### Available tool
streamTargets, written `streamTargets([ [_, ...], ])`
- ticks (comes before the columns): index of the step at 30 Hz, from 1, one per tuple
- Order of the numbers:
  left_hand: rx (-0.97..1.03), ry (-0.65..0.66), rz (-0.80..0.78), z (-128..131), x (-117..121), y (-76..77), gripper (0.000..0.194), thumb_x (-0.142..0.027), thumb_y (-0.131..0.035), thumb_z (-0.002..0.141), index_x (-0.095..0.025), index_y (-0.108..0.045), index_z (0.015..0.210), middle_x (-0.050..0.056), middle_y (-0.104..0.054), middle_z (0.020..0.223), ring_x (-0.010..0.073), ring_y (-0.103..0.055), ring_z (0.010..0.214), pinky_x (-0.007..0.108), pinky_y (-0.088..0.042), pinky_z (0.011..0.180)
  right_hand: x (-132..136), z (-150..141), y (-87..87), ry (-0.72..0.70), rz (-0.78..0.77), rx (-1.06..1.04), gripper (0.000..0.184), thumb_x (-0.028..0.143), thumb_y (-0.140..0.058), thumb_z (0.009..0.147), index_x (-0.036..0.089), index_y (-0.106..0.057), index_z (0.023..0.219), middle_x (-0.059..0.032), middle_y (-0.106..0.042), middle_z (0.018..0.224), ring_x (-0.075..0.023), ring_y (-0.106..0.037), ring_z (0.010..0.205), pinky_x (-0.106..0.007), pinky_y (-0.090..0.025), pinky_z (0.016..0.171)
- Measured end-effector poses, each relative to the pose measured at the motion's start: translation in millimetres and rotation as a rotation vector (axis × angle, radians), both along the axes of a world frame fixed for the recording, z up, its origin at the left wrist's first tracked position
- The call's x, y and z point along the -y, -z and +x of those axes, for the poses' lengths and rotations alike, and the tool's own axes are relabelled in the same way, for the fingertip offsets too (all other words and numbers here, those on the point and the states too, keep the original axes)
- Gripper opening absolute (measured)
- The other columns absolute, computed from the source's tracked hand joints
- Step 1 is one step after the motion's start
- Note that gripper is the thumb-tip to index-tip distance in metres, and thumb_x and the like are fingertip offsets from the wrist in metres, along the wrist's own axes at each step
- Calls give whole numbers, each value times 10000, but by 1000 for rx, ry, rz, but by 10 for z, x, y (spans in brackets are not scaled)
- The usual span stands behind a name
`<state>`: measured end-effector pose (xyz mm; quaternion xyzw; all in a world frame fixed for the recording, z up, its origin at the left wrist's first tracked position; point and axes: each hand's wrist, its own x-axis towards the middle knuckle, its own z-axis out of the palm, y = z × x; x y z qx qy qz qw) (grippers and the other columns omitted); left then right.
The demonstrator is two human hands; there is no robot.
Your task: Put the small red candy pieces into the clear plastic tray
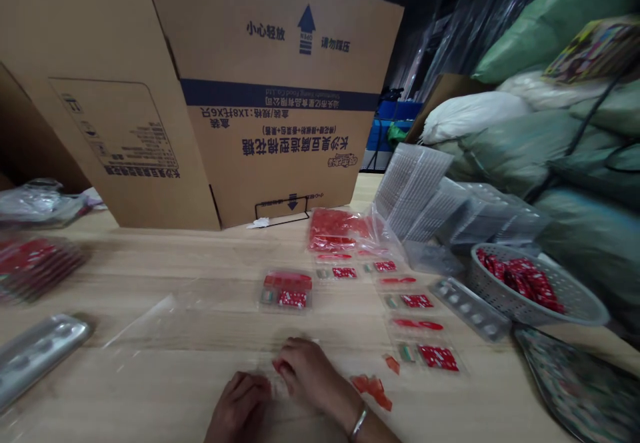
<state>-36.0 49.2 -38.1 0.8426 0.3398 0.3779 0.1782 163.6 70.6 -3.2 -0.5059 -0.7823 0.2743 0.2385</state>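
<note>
My left hand (241,403) rests low on the table with its fingers curled together. To its right, my right hand (311,373), with a silver bangle at the wrist, is closed in a pinch. Something red and clear shows between the two sets of fingertips, but it is blurred and mostly hidden. Beyond my hands lies a filled clear tray (286,291) with a red strip and a red-and-white packet. Torn red plastic scraps (373,391) lie beside my right forearm. More clear trays with red strips and packets (438,358) lie to the right.
A large carton (280,116) stands at the back. On the right are stacked clear trays (413,186), a basket (585,300) of red packets and a blister tray (473,310). On the left sit stacked red packs (35,266) and a silver tray (43,356).
</note>
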Motion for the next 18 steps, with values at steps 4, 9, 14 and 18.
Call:
streamTargets([
  [4, 250, -205, -277, 86, 49, -58, 192, -398, -626, 841, -250, -699, 939, 74, -720, 950, 216, -655, 869, 309, -551, 739, 28, -48, 2, 111, -84, -130, 241, -31, -574, 666, 157, -684, 769, 5, -686, 729, -120, -609, 650, -186, -445, 605],
  [9, 564, -105, -909, 322, 9, -248, 385, -572, -721, 691, -194, -655, 718, 6, -658, 659, 155, -593, 641, 258, -473, 625, 286, 11, -90, 191, -239, -543, 121, 72, -584, 672, 161, -651, 720, 27, -649, 668, -114, -584, 620, -182, -436, 567],
  [14, 567, 81, -1210, 428, 91, -359, 507, -621, -793, 562, -174, -555, 576, -50, -508, 524, 74, -406, 497, 215, -330, 525, 550, 90, 24, 174, -76, -462, 153, 50, -525, 632, 193, -563, 669, 35, -584, 629, -117, -555, 587, -195, -428, 565],
  [18, 619, 69, -1243, 428, 208, -365, 490, -607, -811, 548, -169, -595, 591, -47, -510, 533, 77, -407, 513, 220, -301, 535, 648, 85, 117, 106, 78, -427, 150, 84, -539, 661, 211, -564, 738, -5, -606, 753, -150, -600, 697, -219, -466, 636],
])
